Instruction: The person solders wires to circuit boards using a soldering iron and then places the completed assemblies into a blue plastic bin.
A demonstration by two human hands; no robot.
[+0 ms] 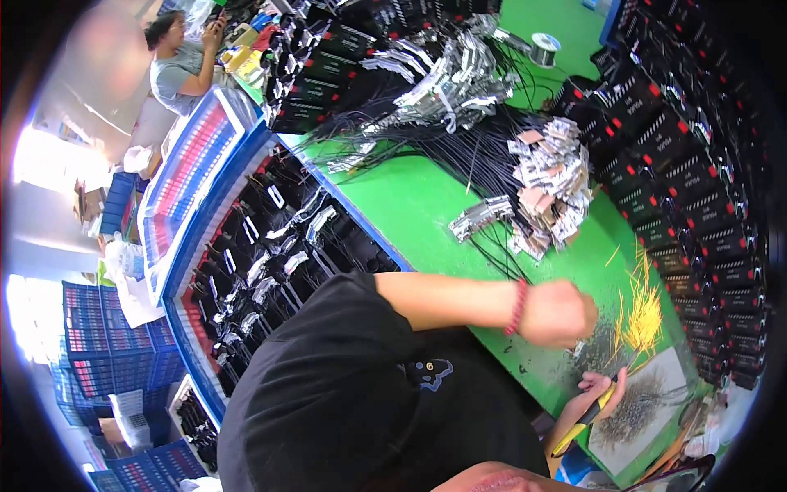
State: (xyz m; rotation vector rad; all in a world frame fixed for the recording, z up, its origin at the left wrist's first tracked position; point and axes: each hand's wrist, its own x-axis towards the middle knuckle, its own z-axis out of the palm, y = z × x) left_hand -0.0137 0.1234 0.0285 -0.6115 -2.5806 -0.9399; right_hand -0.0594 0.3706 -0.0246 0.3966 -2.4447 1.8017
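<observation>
Tool: your right hand [597, 392] grips a yellow-handled tool [584, 420] at 4 o'clock.
Left hand [559, 313]: you clench a fist; contents hidden.
Yellow ties [643, 316]: 3 o'clock, on the green table [410, 205].
Black cables [459, 131]: 12 o'clock.
</observation>
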